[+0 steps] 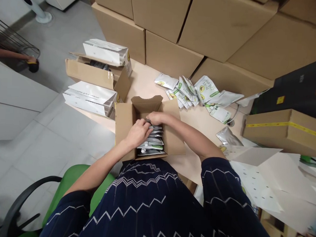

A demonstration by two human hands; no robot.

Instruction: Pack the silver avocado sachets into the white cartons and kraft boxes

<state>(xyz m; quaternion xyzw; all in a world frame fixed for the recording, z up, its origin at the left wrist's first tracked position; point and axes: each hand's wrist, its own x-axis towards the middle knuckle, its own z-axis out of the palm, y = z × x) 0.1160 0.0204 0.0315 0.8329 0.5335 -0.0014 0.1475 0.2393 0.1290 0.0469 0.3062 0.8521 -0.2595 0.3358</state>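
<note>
A small open cardboard box (124, 120) stands at the table's near edge, right in front of me. Several white and silver pouches (152, 144) stand packed on edge inside it. My left hand (138, 132) reaches into the box from the left, fingers curled on the top of the pouches. My right hand (155, 118) comes in from the right at the box's far end, fingers closed on a pouch edge. The two hands almost touch.
A loose heap of avocado-printed pouches (195, 92) lies on the table behind the box. White cartons (91, 97) and an open carton (96, 73) sit to the left. Big stacked boxes (221, 26) wall the back. A flat box (284, 130) and white sheets (263, 173) lie right.
</note>
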